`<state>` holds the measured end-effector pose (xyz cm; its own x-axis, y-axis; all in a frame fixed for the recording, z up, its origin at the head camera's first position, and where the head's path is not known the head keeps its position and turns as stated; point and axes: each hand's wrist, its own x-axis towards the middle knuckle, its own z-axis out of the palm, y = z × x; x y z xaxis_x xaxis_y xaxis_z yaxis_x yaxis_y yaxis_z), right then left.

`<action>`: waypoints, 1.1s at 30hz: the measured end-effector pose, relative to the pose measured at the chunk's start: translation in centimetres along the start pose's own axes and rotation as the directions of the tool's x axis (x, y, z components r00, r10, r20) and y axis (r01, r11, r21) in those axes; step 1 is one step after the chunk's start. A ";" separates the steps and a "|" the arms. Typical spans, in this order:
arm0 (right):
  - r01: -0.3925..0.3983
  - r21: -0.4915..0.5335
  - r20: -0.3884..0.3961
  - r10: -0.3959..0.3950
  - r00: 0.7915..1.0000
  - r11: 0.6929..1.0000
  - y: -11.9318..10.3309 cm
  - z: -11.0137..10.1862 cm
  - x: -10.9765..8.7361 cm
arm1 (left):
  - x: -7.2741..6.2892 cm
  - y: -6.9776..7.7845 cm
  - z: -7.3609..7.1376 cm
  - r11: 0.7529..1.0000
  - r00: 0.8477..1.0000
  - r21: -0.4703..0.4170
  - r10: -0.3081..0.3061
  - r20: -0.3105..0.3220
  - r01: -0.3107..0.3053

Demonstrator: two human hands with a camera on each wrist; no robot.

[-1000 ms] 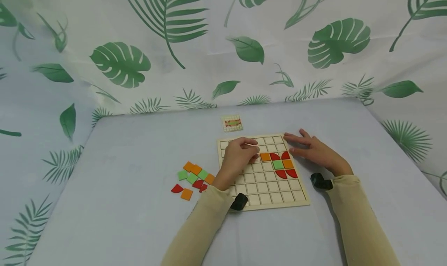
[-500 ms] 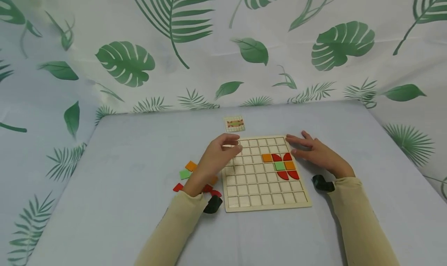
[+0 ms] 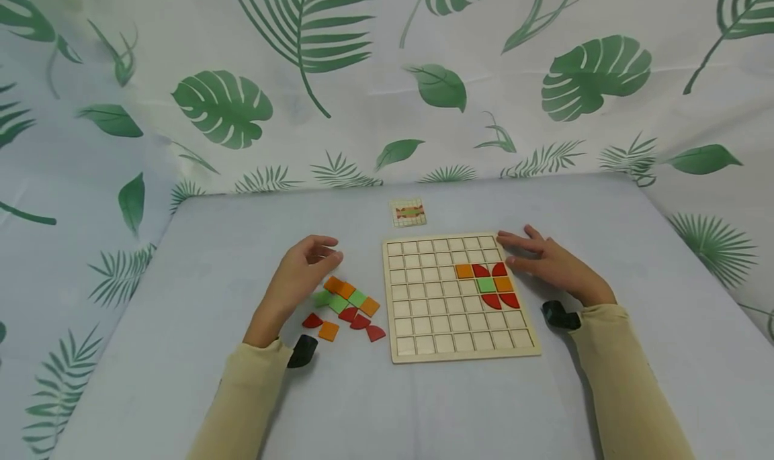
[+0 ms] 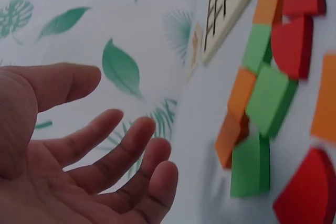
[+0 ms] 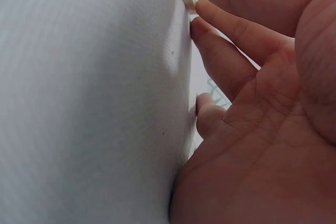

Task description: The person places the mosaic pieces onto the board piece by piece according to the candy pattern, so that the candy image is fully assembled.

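My left hand [image 3: 296, 279] hovers beside a loose pile of flat pieces, thumb and fingers apart and nothing between them; the left wrist view shows its bare palm. In that pile are green squares [image 4: 270, 100], orange squares [image 3: 328, 331] and red quarter-circles [image 3: 375, 333]. A wooden grid board [image 3: 435, 326] lies right of the pile. Toward its right side sit two orange squares, a green square [image 3: 486, 285] and several red quarter-circles [image 3: 510, 301]. At the board's upper right edge rests my right hand [image 3: 553, 268], its fingers extended and touching the rim.
A small card [image 3: 408, 213] printed with a coloured grid pattern lies behind the board. The table [image 3: 459, 413] has a pale cover. Behind it hangs a white cloth [image 3: 357, 124] with green leaf prints.
My left hand has moved left, from above the board to beside the loose pieces, bringing the pile back into sight. My right hand has stayed at the board's edge.
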<state>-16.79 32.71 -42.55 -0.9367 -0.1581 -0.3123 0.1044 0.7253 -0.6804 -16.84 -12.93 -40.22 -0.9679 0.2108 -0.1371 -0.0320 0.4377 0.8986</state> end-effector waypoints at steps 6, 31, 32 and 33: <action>0.000 -0.002 -0.002 0.000 1.000 1.000 0.0 0.0 0.0 | 0.2 -1.3 -1.7 0.996 0.997 0.072 -0.055 0.062 0.050; 0.026 -0.012 -0.007 -0.026 1.000 1.000 0.1 0.1 0.2 | 0.3 -4.7 -3.4 0.910 0.966 0.406 -0.028 0.258 -0.082; 0.026 -0.013 -0.006 -0.026 1.000 1.000 0.0 0.0 0.2 | 0.3 -4.8 -3.5 0.913 0.967 0.400 -0.029 0.253 -0.077; 0.025 -0.013 -0.006 -0.025 1.000 1.000 0.0 0.0 0.1 | 0.3 -4.9 -3.5 0.915 0.968 0.396 -0.027 0.249 -0.077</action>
<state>-16.89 32.68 -42.58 -0.9409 -0.1722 -0.2917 0.0769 0.7301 -0.6790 -17.87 -18.04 -43.22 -0.8740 0.4102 -0.2604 0.1437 0.7302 0.6680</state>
